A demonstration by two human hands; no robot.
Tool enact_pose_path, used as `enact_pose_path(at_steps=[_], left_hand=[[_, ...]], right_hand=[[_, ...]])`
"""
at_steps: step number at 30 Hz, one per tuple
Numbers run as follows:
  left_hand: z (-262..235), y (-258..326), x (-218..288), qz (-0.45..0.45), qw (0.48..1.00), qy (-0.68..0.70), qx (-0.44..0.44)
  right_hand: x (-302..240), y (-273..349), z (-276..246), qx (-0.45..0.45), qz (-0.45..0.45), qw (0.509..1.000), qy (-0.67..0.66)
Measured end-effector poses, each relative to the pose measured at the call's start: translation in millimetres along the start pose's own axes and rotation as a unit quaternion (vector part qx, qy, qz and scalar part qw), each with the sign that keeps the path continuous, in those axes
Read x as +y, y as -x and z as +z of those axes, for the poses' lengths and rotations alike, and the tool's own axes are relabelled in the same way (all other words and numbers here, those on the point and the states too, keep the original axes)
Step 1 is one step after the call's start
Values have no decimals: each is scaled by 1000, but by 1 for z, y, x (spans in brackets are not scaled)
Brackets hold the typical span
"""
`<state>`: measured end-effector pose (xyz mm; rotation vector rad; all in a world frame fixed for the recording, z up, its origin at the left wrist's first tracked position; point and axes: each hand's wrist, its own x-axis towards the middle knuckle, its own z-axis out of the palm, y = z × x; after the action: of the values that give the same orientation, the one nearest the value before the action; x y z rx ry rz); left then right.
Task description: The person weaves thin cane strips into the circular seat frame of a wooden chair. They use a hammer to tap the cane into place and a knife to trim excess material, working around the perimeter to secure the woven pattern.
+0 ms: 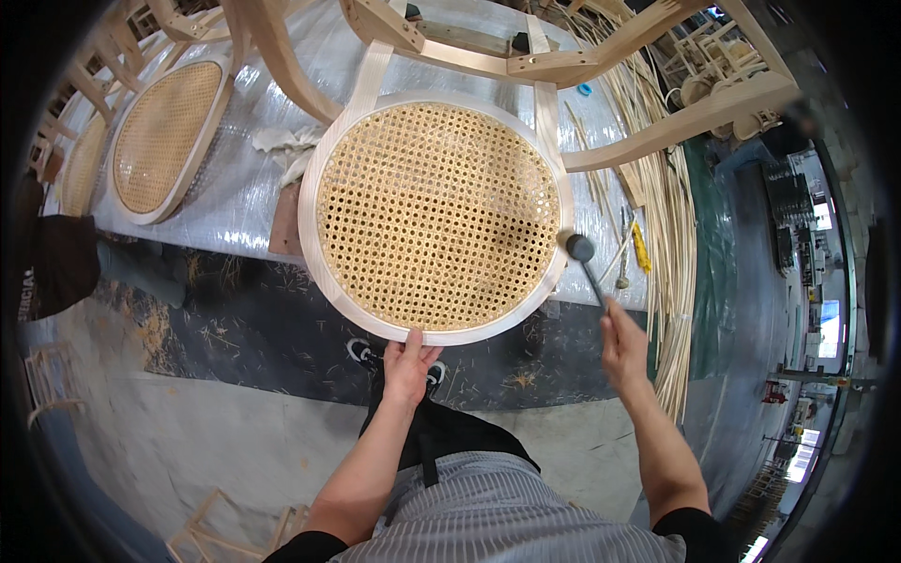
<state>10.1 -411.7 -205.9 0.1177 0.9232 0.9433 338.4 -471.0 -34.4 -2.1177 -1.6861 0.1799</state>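
A round wooden chair seat with a woven cane panel [436, 216] lies in front of me, its pale wooden rim [324, 272] joined to a chair frame beyond it. My left hand [407, 369] grips the near edge of that rim, thumb on top and fingers curled beneath. In my right hand [623, 347] is a mallet with a dark round head [579, 248], my fingers wrapped round its thin handle. The mallet head is at the right side of the rim; whether it touches the wood I cannot tell.
Long cane strips [674, 281] run down the table's right side. Nearer lie a yellow-handled cutter [641, 248] and a slim metal tool [623, 272]. Another cane seat [169, 139] stands at left on the plastic-covered table [235, 211], by a white cloth [286, 145]. A person [61, 267] is at far left.
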Motion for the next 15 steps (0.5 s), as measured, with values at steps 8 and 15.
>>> enact_pose_path(at_steps=[8,15], left_hand=[[-1,2,-1,5,1000,2,-19],[-10,-3,-2,31,999,8,-5]], right_hand=[[-8,45,8,-45,22,998,-32],[-29,53,7,-8,-1,997,-81]])
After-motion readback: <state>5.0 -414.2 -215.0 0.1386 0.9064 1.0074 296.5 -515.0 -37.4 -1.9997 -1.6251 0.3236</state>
